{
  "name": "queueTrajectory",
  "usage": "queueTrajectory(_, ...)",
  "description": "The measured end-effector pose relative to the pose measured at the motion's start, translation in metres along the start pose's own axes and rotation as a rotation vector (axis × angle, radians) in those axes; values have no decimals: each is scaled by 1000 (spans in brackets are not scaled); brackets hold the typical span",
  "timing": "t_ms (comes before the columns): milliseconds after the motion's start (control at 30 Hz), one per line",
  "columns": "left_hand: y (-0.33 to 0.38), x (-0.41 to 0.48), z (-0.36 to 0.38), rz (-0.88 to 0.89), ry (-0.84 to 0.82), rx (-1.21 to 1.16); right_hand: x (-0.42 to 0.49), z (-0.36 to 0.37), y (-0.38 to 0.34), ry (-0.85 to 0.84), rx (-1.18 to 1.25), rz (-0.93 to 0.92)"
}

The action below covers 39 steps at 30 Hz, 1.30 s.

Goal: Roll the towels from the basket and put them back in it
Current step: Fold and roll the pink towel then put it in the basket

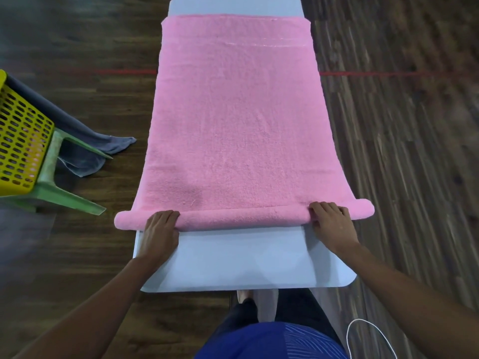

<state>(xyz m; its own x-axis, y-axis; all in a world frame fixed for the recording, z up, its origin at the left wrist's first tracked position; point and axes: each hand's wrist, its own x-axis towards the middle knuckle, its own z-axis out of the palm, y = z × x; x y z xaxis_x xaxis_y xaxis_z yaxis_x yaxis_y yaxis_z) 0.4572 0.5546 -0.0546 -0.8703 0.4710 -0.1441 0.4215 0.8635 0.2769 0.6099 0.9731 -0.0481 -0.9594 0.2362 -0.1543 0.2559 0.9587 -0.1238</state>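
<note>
With left hand [161, 230] and right hand [333, 222] fingers curled over the pink towel [234, 125] roll, push both ends evenly toward the flat cloth beyond them.

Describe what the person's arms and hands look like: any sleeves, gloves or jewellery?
The left hand and right hand are bare: no gloves, rings or watch visible. The left forearm and right forearm are uncovered to the frame edge, so no sleeves show. A blue shirt with a pale line pattern appears below.
</note>
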Motion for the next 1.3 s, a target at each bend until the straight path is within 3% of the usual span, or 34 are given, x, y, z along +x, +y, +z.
queueTrajectory(100,1,5,-11,16,-42,26,6,-11,4,-155,-45,-37)
queueTrajectory(233,-5,16,-20,-28,-299,55,15,-19,5,-348,-14,1)
queueTrajectory(267,-7,17,-20,-36,-266,48,15,-18,5,-326,3,26)
queueTrajectory(433,-4,10,-13,0,108,49,8,-2,0,100,62,-13)
queueTrajectory(600,-6,-19,6,86,34,73,-16,11,-9,18,43,-53)
queueTrajectory(800,5,-7,2,-65,9,-8,-2,6,-16,-12,8,39)
queueTrajectory(900,1,2,-8,-40,-53,59,13,-14,-11,-195,-41,3)
queueTrajectory(1000,1,10,-14,-101,-135,-19,22,-16,-5,-278,-32,65)
queueTrajectory(1133,-2,17,-10,-114,46,21,21,-3,-9,-11,-53,149)
queueTrajectory(1200,1,20,-9,-86,114,21,18,0,-11,130,-7,86)
queueTrajectory(1300,8,17,-7,13,89,2,8,1,-10,164,54,-33)
